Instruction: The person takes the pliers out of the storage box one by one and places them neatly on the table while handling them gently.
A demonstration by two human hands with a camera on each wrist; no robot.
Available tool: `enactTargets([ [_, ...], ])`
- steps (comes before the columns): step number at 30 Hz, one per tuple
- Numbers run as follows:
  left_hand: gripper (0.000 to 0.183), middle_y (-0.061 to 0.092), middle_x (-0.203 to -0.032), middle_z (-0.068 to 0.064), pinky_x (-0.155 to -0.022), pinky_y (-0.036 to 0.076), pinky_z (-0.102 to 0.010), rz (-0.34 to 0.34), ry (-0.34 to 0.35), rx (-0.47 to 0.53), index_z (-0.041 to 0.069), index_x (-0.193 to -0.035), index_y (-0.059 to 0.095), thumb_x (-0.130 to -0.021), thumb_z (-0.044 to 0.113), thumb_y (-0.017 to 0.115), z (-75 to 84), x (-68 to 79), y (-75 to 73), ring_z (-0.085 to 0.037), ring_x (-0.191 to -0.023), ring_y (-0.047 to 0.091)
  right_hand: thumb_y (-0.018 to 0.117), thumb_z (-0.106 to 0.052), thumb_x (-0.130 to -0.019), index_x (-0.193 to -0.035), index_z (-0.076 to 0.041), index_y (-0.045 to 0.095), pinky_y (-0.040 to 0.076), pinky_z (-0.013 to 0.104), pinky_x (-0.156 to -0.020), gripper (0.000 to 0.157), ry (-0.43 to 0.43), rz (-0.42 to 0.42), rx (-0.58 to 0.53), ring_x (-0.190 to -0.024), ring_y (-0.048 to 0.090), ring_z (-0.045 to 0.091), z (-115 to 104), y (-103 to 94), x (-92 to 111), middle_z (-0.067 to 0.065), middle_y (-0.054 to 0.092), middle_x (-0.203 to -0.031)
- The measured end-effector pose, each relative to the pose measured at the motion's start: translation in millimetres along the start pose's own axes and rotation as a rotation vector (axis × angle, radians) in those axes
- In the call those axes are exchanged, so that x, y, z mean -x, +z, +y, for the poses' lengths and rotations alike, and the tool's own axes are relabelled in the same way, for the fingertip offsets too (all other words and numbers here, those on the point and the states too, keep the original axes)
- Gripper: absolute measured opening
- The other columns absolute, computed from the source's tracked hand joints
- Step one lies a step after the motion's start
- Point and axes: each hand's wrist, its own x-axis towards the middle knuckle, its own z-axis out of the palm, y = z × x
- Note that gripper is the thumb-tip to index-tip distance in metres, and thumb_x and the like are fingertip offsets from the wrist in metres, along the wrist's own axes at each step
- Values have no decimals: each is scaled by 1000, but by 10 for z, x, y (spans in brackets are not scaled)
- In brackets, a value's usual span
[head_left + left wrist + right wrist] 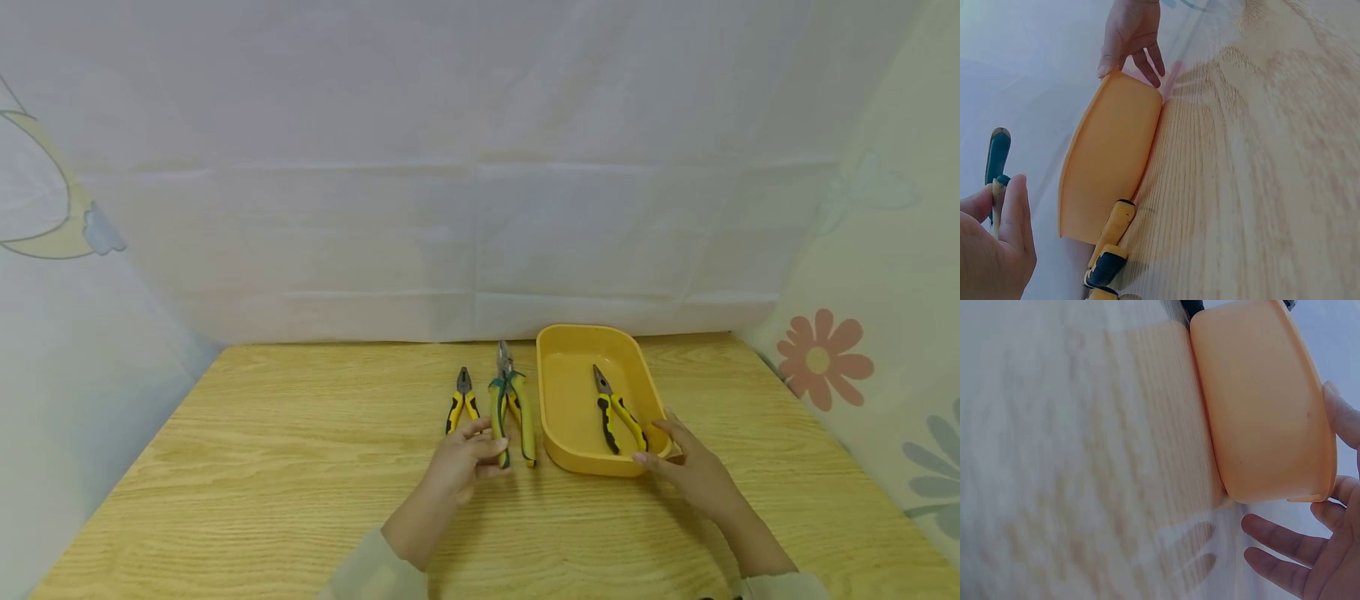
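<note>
Between thumb and fingers, my left hand (459,462) pinches one handle of large pliers (527,417) with green and yellow-green handles. Their jaws point away from me, and in the left wrist view the handles stand above the table. My right hand (696,477) grips the near right corner of a yellow plastic tray (566,400), thumb at the rim, lower fingers spread beside the wall. Inside the tray lie long-nose pliers (604,408) with black and yellow handles. Smaller black and yellow pliers (463,385) lie left of the green pair, their handle ends partly behind my left hand.
Another yellow and black handle (514,405) shows between the green pliers' handles, mostly hidden by them. The wood-grain table (300,433) meets a pale hanging cloth (375,250) just behind the tray. Printed cloth (825,358) with flowers borders the right side.
</note>
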Motion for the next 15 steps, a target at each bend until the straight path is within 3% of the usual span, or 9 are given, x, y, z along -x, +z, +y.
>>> enactTargets([
  [6, 56, 40, -118, -28, -68, 51, -29, 20, -4, 1, -9, -130, 23, -83, -3, 53, 24, 15, -56, -10, -59, 55, 54, -38, -83, -131, 2, 27, 48, 33, -60, 68, -12, 4, 1, -93, 50, 35, -16, -14, 0, 21, 5, -141],
  [15, 56, 41, -116, -30, -69, 51, -30, 38, 16, -8, -11, -129, 23, -82, -3, 53, 7, 35, -157, -24, -83, 59, 54, -38, -84, -131, 2, 27, 48, 34, -60, 68, -21, 4, 2, -94, 50, 36, -8, -9, 6, 21, 5, -140],
])
